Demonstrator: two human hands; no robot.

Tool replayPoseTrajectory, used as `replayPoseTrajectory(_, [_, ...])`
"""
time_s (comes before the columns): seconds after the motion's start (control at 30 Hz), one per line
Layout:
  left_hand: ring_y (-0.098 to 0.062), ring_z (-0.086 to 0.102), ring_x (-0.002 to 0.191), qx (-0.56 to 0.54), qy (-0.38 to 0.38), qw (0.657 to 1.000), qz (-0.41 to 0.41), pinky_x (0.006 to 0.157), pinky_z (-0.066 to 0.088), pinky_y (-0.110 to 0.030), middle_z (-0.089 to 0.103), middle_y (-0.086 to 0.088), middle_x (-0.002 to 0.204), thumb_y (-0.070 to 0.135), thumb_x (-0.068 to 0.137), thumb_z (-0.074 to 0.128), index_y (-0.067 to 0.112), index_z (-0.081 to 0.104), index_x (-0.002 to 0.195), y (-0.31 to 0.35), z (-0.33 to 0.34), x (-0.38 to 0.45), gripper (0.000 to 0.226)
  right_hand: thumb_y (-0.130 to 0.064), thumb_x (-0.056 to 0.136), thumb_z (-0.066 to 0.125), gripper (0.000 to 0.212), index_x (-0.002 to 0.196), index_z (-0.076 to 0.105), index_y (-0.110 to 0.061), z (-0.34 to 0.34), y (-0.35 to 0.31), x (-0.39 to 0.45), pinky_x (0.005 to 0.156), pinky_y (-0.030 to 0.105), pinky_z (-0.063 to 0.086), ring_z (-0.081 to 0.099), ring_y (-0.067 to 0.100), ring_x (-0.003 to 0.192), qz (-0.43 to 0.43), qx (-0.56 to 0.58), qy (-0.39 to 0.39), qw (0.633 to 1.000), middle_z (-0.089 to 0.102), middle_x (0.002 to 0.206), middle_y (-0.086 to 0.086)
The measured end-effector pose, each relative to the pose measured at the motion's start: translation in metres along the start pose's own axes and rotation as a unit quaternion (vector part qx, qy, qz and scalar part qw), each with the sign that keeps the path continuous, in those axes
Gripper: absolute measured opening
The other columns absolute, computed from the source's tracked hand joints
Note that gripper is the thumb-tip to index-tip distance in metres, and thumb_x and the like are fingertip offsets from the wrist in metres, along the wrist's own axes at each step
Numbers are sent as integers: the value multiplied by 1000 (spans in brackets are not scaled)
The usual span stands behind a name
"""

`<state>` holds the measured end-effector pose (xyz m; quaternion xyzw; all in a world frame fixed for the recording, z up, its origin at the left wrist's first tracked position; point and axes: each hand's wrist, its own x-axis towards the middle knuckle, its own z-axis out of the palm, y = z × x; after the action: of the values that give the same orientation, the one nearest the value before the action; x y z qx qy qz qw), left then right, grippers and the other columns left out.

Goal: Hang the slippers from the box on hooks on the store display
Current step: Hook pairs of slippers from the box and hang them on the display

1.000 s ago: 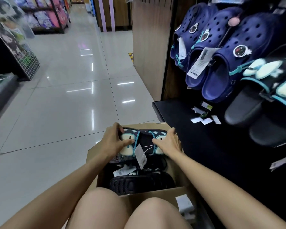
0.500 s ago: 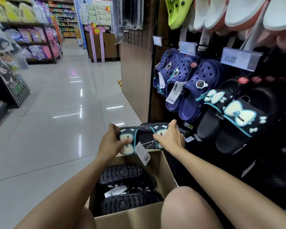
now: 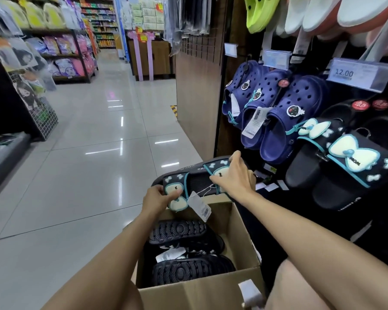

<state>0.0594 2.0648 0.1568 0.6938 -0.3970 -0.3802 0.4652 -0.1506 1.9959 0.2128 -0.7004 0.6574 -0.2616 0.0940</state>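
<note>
Slippers (image 3: 199, 182), a black pair with cream bows and a hanging paper tag (image 3: 201, 205), are held just above the far edge of the cardboard box (image 3: 244, 240). Left hand (image 3: 158, 199) pinches one strap; right hand (image 3: 235, 177) grips the other. Inside the box lie more black slippers (image 3: 184, 249), soles up. Beyond the box, matching bow slippers (image 3: 336, 162) hang on the display.
</note>
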Motion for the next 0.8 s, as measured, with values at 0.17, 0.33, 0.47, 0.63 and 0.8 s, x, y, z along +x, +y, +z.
replayPoseTrajectory(0.17, [-23,72,92,-42,-61,997,17,80,59,-42,73,-6,106,57,61,84,14,59,112,15,10,-1,71,-50,69,83,76,118,36,-15,2,21,5,75,35,40,60,32,111,75,31,-27,996,56,126,7])
replayPoseTrajectory(0.33, [-25,69,98,-78,-55,994,52,78,59,-40,69,-7,109,32,84,78,16,55,112,24,18,1,40,-50,67,84,76,116,37,-17,3,26,8,73,34,39,60,30,108,112,71,-29,991,57,122,6])
replayPoseTrajectory(0.47, [-24,69,96,-110,-52,992,45,79,59,-41,69,-6,110,27,87,75,16,54,118,27,19,-2,39,-50,69,83,74,116,38,-17,4,21,6,73,34,37,60,30,108,109,70,-22,991,56,121,5])
replayPoseTrajectory(0.63, [-20,65,93,-127,-64,988,64,69,55,-33,65,-4,108,20,92,67,17,50,118,33,15,-5,31,-44,68,85,70,111,36,-18,1,17,4,73,32,37,59,30,107,98,108,-13,989,54,120,6])
replayPoseTrajectory(0.8, [-19,65,93,-139,-73,986,62,75,57,-37,65,-3,108,18,94,65,19,49,116,35,10,-8,28,-43,68,84,70,113,37,-17,-2,13,4,71,32,37,59,28,105,84,107,-5,991,54,120,6])
